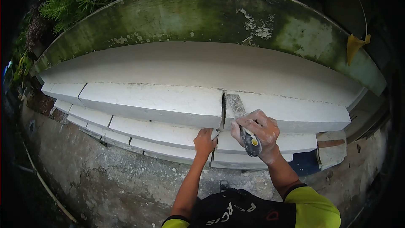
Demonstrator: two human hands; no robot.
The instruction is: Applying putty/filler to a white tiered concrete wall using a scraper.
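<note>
My right hand [260, 131], dusted with white, is closed round the black handle of a putty knife [236, 104]. The knife's grey blade lies against the top of a white block [287, 109], just right of a dark upright gap [223, 109]. Left of that gap runs another long white block [156, 98]. Lower down, near the bottom of the gap, my left hand [204, 141] has its fingers closed on a small whitish piece [214, 134]. Its exact kind is too small to make out.
More white blocks [152, 134] are layered below in stepped rows. Behind them stands a pale wall topped by a green-stained ledge [168, 14]. A leafy plant [80, 0] grows at the back left. A yellow leaf [355, 47] hangs at right. The rough floor [122, 177] is stained.
</note>
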